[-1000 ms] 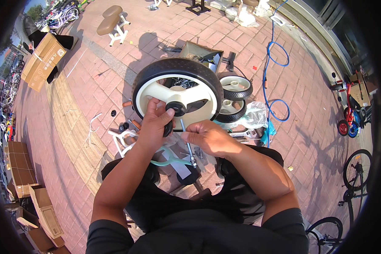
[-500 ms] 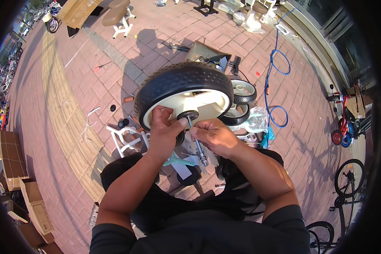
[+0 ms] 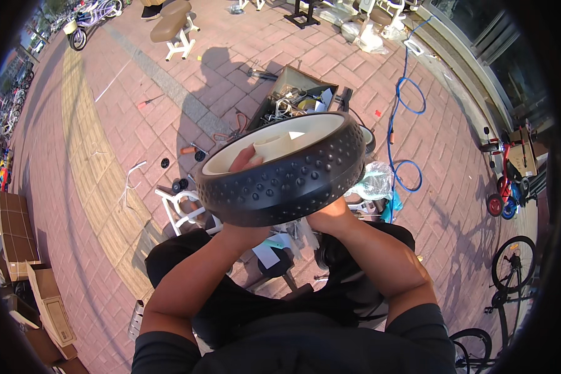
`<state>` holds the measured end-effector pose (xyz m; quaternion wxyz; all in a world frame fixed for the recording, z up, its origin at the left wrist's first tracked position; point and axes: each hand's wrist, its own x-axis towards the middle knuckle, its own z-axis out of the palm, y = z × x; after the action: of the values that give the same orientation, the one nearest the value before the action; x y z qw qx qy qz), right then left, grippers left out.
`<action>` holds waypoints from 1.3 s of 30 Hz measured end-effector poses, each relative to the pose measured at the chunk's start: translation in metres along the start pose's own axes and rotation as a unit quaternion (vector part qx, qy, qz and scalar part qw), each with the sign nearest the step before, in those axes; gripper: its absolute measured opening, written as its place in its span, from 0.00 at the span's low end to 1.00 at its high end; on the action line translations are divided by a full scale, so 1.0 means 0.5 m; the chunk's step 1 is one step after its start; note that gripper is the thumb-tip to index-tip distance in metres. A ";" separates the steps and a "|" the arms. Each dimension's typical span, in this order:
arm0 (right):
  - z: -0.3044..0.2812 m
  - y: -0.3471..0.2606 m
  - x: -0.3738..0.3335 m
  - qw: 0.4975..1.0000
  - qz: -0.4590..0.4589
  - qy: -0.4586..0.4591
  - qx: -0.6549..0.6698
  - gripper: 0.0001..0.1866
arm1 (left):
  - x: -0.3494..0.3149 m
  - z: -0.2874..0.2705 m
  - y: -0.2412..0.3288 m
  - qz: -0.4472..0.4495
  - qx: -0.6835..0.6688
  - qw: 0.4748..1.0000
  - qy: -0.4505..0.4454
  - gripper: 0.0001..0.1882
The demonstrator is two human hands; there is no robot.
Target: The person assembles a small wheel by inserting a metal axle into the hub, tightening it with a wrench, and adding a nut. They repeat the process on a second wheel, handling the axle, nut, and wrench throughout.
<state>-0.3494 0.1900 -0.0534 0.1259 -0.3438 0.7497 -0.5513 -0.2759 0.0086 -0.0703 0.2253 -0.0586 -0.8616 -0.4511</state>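
Observation:
A wheel with a studded black tyre (image 3: pixel 287 184) and a cream rim (image 3: pixel 224 156) is raised over my knees, tilted so its open face points up and away. Fingertips of my left hand (image 3: pixel 245 160) show through the rim's opening, curled round its inner part. The rest of that hand passes under the tyre. Below the tyre's right side is my right hand (image 3: pixel 330 215), its fingers hidden behind the wheel. Whatever it holds there is out of sight.
Beyond the wheel stands an open box of tools and parts (image 3: pixel 296 103). Another wheel (image 3: pixel 369 138) shows partly behind the tyre. A white metal frame (image 3: pixel 179 212) lies left, a clear plastic bag (image 3: pixel 375 181) right. A blue hose (image 3: pixel 393 124) loops across the paving, and a screwdriver (image 3: pixel 148 101) lies farther off.
The wheel has tipped over toward me, so its tread now faces me and its other side shows. The metal axle bolt at its hub and my right fingers have gone out of view beneath it.

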 end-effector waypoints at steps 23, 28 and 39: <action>-0.046 0.026 -0.013 0.987 -0.119 0.018 -0.105 0.15 | 0.135 -0.168 -0.039 -0.189 -0.560 0.807 0.008 0.33; -0.014 -0.001 0.007 0.989 -0.129 0.006 -0.068 0.11 | 0.119 -0.118 -0.014 -0.154 -0.436 0.875 -0.142 0.36; -0.002 -0.035 0.023 0.997 -0.068 -0.018 -0.027 0.07 | 0.075 -0.098 -0.034 -0.317 -0.581 0.749 0.005 0.21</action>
<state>-0.3516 0.1804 -0.0348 0.0920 -0.4070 0.7371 -0.5316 -0.2984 -0.0445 -0.0425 -0.0044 0.1005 -0.4010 -0.9105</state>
